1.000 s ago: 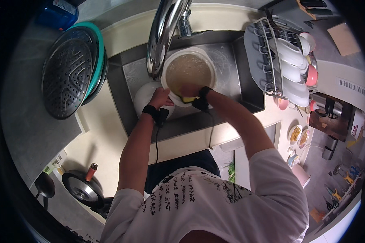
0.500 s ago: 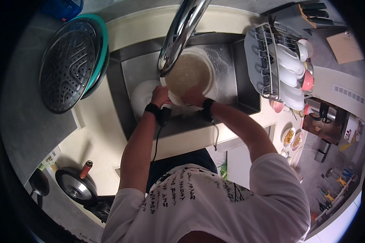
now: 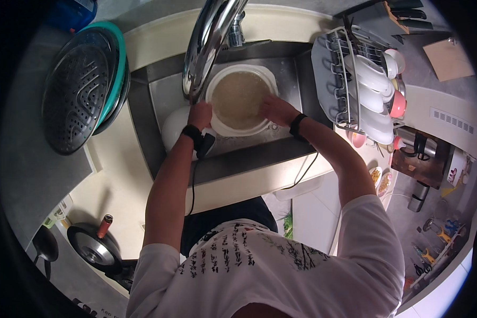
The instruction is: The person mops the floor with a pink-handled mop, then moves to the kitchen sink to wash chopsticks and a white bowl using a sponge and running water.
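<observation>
A round white pot stands in the steel sink, full nearly to the rim with cloudy, beige water. My left hand is closed on its left rim, fingertips partly hidden. On the opposite side, my right hand grips the right rim, with its fingers over the edge by the water. A white rounded dish or lid lies in the sink beside my left hand, partly covered by it. Above the pot's left side hangs the chrome faucet.
Right of the sink stands a dish rack with white bowls. Perforated dark trays and a teal-rimmed basin lean at the left. A lidded pan sits at lower left. Knives in a block are at far right.
My right hand has come out of the cloudy water to the pot's right rim. My left hand stays at the left rim. The view has shifted slightly.
</observation>
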{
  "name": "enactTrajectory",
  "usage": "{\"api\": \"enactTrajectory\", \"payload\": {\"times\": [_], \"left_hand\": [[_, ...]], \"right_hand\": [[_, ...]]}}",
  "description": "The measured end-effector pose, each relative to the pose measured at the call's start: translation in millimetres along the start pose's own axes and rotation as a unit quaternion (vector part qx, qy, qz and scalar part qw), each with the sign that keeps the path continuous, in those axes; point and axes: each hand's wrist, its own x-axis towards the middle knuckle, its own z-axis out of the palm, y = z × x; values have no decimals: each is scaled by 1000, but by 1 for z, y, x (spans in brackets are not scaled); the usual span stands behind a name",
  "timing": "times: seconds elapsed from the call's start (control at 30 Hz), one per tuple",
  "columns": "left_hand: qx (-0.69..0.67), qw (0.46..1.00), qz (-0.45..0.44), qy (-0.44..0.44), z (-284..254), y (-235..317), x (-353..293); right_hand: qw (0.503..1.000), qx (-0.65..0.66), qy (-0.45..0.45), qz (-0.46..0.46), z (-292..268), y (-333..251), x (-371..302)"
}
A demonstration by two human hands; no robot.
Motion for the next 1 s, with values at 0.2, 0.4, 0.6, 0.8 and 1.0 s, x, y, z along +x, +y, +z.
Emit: {"api": "enactTrajectory", "payload": {"times": [0.2, 0.4, 0.6, 0.8, 1.0], "left_hand": [[-323, 910, -186, 180, 23, 30, -13], [-474, 826, -268, 146, 67, 28, -42], [-272, 937, -175, 133, 18, 4, -9], [-363, 905, -209, 76, -7, 19, -17], [-449, 874, -183, -40, 39, -10, -26]], "right_hand": [[990, 59, 42, 122, 27, -58, 11], [930, 287, 19, 227, 23, -123, 80], [982, 163, -68, 68, 1, -69, 30], [974, 162, -105, 115, -33, -13, 19], [919, 366, 92, 111, -37, -85, 52]]}}
